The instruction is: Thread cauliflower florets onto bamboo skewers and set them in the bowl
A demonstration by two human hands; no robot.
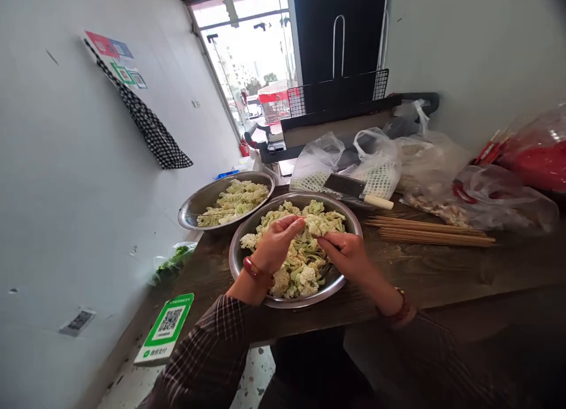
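Over a large steel bowl (236, 261) of cut cauliflower, my two hands meet around one pale cauliflower floret (317, 225). My left hand (279, 239) pinches at the floret's left side, thumb and fingers pressed together. From the right, my right hand (346, 251) grips its lower edge, with the fingers curled in. Whether a thin stick is also between the fingers cannot be made out. More cauliflower pieces (305, 279) fill the bowl beneath both hands.
A second steel bowl (188, 220) holds cauliflower and thin sticks at the back left. A bundle of wooden skewers (428, 232) lies to the right. Behind are a cleaver (378, 201) and plastic bags (375, 155). A green QR sign (165, 326) stands at the left edge.
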